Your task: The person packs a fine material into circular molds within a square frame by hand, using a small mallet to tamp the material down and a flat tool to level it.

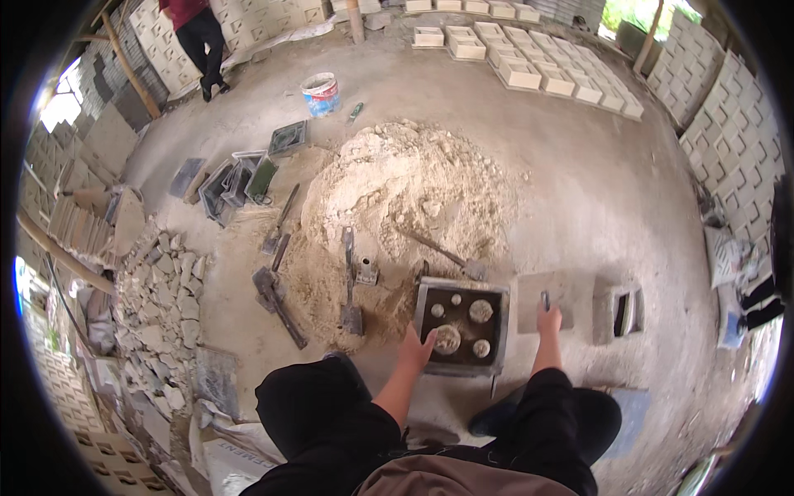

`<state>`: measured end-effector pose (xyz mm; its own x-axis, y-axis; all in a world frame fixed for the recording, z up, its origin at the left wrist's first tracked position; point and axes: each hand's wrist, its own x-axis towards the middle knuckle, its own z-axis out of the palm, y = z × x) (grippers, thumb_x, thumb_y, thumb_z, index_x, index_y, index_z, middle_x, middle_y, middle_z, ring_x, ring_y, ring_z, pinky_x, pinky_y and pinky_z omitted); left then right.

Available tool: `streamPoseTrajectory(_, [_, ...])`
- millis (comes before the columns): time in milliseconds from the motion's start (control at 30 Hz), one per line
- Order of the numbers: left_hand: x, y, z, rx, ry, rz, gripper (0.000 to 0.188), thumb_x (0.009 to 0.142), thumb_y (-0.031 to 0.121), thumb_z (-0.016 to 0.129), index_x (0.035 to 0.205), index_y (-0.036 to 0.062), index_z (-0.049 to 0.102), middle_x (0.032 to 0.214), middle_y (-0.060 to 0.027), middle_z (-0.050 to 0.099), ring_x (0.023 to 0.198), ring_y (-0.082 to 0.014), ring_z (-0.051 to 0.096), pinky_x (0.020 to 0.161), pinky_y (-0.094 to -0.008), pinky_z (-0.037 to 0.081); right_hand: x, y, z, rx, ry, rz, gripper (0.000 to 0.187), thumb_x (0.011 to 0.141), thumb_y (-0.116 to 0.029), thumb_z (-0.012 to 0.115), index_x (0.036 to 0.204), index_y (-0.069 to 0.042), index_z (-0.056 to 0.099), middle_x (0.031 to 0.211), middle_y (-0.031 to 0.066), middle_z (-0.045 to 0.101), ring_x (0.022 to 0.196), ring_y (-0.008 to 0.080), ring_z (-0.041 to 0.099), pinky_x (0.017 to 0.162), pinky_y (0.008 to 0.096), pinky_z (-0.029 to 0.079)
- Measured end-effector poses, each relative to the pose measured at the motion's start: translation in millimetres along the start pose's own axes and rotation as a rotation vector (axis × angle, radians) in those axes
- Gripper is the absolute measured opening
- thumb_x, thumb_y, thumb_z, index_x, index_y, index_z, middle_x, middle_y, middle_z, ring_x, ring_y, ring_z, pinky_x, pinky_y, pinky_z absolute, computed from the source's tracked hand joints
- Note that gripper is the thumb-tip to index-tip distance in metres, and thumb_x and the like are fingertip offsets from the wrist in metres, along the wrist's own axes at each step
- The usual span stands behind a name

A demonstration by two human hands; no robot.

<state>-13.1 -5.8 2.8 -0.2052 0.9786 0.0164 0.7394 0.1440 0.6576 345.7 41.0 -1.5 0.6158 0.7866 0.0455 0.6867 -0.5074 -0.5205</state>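
Observation:
In front of my legs stands a square, dark-walled mould point(502, 331) with several round, pale, crusted pieces of different sizes point(447, 339) inside it. My left hand point(415, 350) is at the mould's near-left side, its thumb and fingers straddling the rim. To the right, my right hand point(549, 319) is closed round a short dark handle point(545, 300) over a flat, grey-brown rectangle point(529, 285) on the floor. What the handle belongs to is too small to tell. A shovel point(438, 248) lies just behind the mould.
A big heap of pale powder point(405, 182) rises beyond, with more shovels point(351, 318) and a hammer-like tool point(277, 302) at its left. Broken slabs point(161, 322) lie farther left. A bucket point(321, 95), rows of pale blocks point(525, 73) and a standing person point(198, 37) are far off.

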Motion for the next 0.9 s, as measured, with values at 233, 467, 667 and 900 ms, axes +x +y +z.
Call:
streamPoseTrajectory(233, [-1.2,33.4,-11.1,-0.04,-0.204,-0.315,0.053,0.084,0.046,0.04,0.103,-0.0029,0.047,0.091,-0.0263,0.058,0.085,-0.0404,0.056,0.073,-0.045,0.044,-16.0,43.6,36.4,0.087,-0.204,-0.016,0.029,0.078,-0.029,0.057,0.079,0.0,0.058,0.069,0.0167,0.059,0.067,0.0318,0.058,0.063,0.0399,0.044])
streamPoseTrajectory(467, [-3.5,14.7,0.6,0.027,-0.056,-0.231,0.04,0.082,0.044,0.047,0.086,0.0042,0.048,0.078,-0.0175,0.059,0.07,-0.0371,0.057,0.059,-0.0451,0.045,58.4,-161.7,66.9,0.345,-0.132,-0.212,0.022,0.083,-0.019,0.049,0.094,-0.002,0.059,0.088,0.0154,0.061,0.085,0.0298,0.058,0.075,0.0363,0.043])
streamPoseTrajectory(667, [4.8,30.9,2.9,-0.002,-0.051,-0.222,0.035,0.083,0.039,0.047,0.083,0.0042,0.045,0.07,-0.018,0.056,0.065,-0.038,0.055,0.056,-0.0461,0.043,19.5,-289.1,170.6,-0.057,-0.497,-0.643,0.031,0.081,-0.027,0.055,0.102,-0.005,0.056,0.098,0.0141,0.057,0.094,0.0289,0.054,0.081,0.0358,0.043])
streamPoseTrajectory(900, [2.1,24.3,1.4,0.013,-0.073,-0.271,0.037,0.082,0.042,0.047,0.089,0.0049,0.048,0.078,-0.0166,0.059,0.066,-0.0371,0.057,0.056,-0.0464,0.045,6.7,-285.8,138.6,-0.102,-0.518,-0.776,0.03,0.08,-0.025,0.054,0.104,-0.007,0.051,0.098,0.014,0.055,0.094,0.0342,0.052,0.078,0.0429,0.043])
